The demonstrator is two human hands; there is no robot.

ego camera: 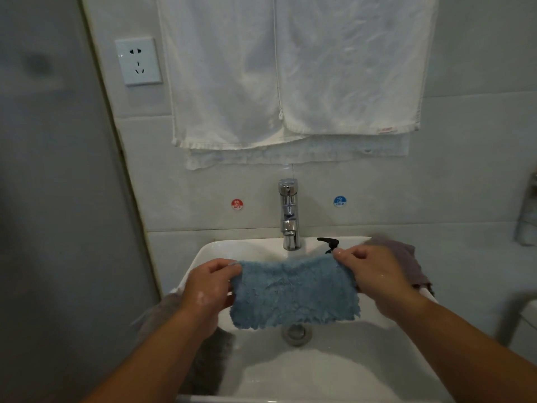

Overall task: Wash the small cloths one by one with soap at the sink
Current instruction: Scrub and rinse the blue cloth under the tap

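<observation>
L hand (210, 282) & R hand (367, 270) pinch blue cloth (293, 292) taut over sink (319, 370)

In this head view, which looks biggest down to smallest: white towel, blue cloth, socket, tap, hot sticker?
1. white towel
2. blue cloth, though it is held nearest the camera
3. socket and tap: about alike, not ranked
4. hot sticker
</observation>
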